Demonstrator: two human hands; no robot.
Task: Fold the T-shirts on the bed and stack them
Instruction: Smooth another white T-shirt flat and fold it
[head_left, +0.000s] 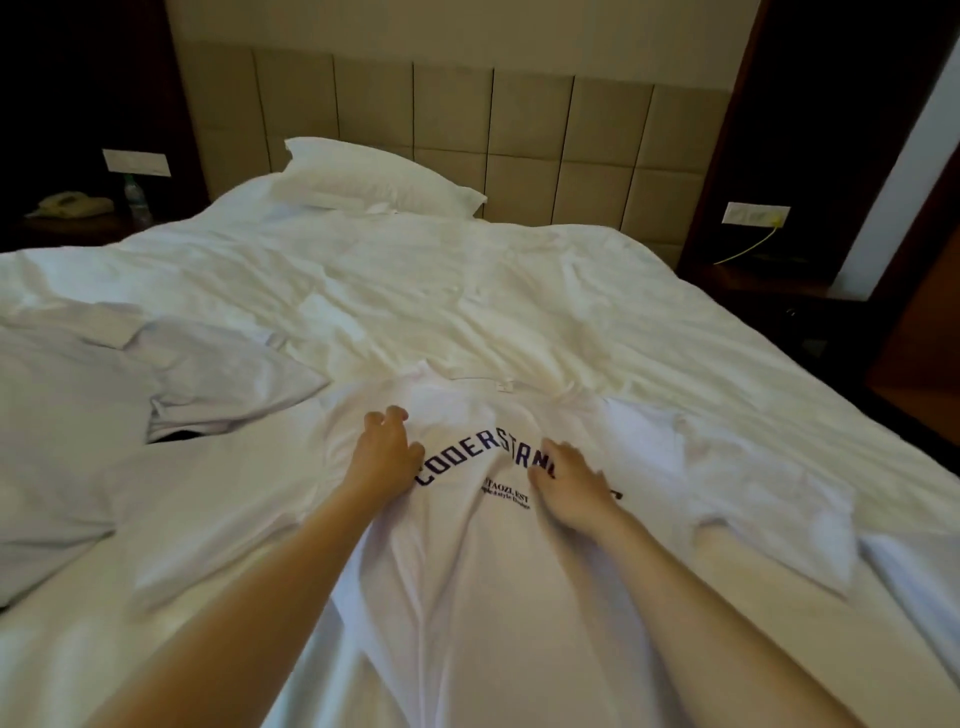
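The light, limp white T-shirt with dark lettering (467, 597) lies face up on the white-sheeted bed (467, 291), my left grip (384, 452) bunching its chest cloth in curled fingers, my right grip (566, 483) on it too blurred to read; the shoulder seams look best to hold.

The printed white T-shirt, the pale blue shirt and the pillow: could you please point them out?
printed white T-shirt (467, 597), head view, plain front below the lettering.
pale blue shirt (78, 426), head view, its flat body.
pillow (374, 179), head view, its top face.
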